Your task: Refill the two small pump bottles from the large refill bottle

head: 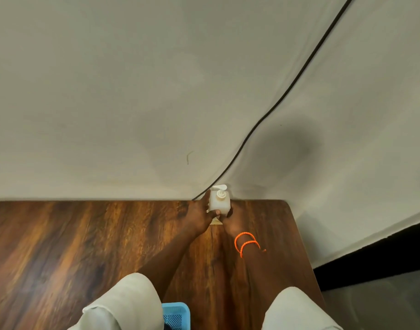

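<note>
A small white pump bottle (218,201) stands upright at the far edge of the wooden table (85,246), its pump head on and its nozzle pointing right. My left hand (199,215) grips its left side, thumb across the lower front. My right hand (232,221), with orange bands on the wrist, holds the bottle's lower right side; its fingers are mostly hidden behind the bottle. A small pale piece (216,221) shows under my hands. The large refill bottle and the second pump bottle are out of view.
A white cloth wall (133,91) rises right behind the table's far edge, with a black cable (275,101) running down it to the bottle. A blue perforated basket (175,315) sits at the near edge between my sleeves. The table's right edge lies close to my right arm.
</note>
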